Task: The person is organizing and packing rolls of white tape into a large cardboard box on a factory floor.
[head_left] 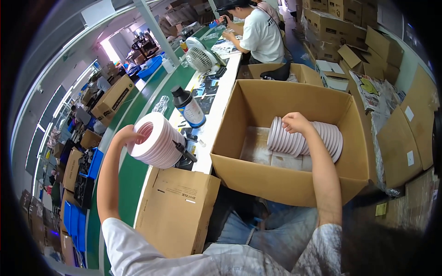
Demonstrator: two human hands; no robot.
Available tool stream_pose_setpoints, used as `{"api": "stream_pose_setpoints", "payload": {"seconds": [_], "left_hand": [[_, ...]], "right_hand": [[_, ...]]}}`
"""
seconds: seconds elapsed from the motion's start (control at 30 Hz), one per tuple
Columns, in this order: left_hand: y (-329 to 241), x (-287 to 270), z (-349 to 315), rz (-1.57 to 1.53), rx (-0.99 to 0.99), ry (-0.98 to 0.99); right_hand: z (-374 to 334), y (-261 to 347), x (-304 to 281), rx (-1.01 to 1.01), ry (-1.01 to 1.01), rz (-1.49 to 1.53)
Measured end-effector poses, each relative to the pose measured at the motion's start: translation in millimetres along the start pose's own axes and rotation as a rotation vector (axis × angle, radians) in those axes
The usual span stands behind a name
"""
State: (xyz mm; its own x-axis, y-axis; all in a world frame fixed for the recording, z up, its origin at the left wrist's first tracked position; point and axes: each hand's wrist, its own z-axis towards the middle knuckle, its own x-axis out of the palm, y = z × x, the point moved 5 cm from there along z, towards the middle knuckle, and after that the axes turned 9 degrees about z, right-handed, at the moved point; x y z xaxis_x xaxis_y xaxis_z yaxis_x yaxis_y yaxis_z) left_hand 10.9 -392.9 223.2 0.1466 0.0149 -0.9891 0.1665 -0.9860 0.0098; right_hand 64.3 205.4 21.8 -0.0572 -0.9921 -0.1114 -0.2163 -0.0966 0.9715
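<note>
On the left, a stack of white rings [159,146] with a pinkish tint and a wide central hole sits tilted at the bench edge. My left hand [130,135] grips its near-left rim, fingers dipping into the hole. To the right, a large open cardboard box [271,181] holds a row of similar white rings [322,138] lying on its side. Over that row hangs my right hand [296,123], its fingers curled together. Whatever those fingers hold, if anything, is hidden; contact with the rings beneath cannot be made out.
A black-capped bottle [189,108], a black marker-like tool [185,152] and a small fan [200,59] stand or lie along the white bench [220,103]. A closed carton [177,207] sits by my lap. Beyond the box, a person [264,39] works. Cartons [338,18] are piled at right.
</note>
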Motion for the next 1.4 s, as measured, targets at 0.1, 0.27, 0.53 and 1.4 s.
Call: {"api": "stream_pose_setpoints", "payload": {"seconds": [0.1,0.27,0.53,1.4], "left_hand": [[-1,3,9,-0.034,0.080,0.022],[4,7,19,0.022,0.089,-0.074],[6,9,24,-0.020,0.045,-0.078],[-286,-78,-61,0.457,0.602,-0.766]], "right_hand": [[0,-2,1,0.000,0.014,-0.015],[-3,-5,1,0.040,0.072,-0.072],[-4,-6,1,0.042,0.090,-0.119],[-2,6,-16,-0.134,-0.172,-0.557]]}}
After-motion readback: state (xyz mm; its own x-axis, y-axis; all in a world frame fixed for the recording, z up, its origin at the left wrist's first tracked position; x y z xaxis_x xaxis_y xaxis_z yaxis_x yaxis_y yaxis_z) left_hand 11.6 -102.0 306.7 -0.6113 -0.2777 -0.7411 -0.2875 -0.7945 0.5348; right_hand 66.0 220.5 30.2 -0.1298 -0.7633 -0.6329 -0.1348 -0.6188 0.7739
